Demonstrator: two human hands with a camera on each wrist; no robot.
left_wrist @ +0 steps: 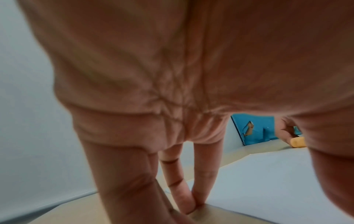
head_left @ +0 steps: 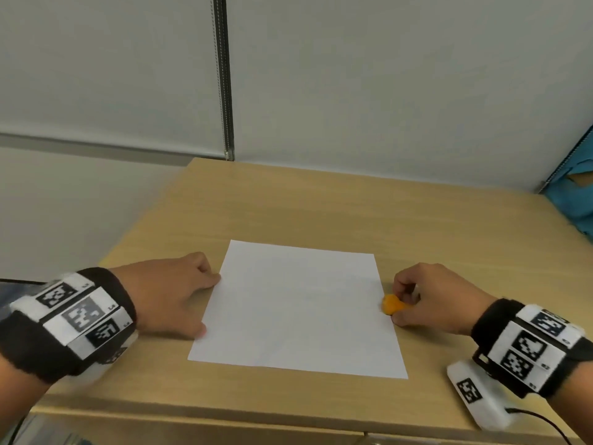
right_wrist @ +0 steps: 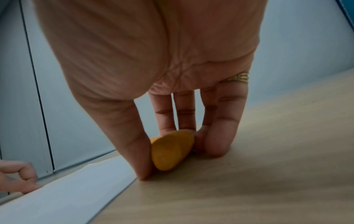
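Readable marks: only black-and-white square tags on the left wrist band (head_left: 80, 313) and the right wrist band (head_left: 529, 345). The small digits beside them were too blurred for us to read. A white module (head_left: 478, 396) under the right wrist carried one more tag, with a cable (head_left: 545, 419) running off it.

Surface: light wood-grain table (head_left: 321, 220), set against pale roller blinds (head_left: 385, 75) with a bead chain (head_left: 221, 75) at the seam. A blue box (head_left: 574, 200) stood at the far right, well apart from the work.

The paper sheet (head_left: 298, 309) lay flat, its near edge short of the table's front edge. We saw the orange oval piece (head_left: 393, 305) resting on the wood just beside the sheet's right edge. The right hand (head_left: 426, 300) pinched it, thumb on one side, index and middle fingers on the other. The other two fingers curled down to the wood, one wearing a gold ring (right_wrist: 237, 78).

The left hand (head_left: 170, 297) held nothing, fingers loosely bent, index and thumb tips on the sheet's left edge. Table ran on behind the sheet to the blinds and rightward to the box.
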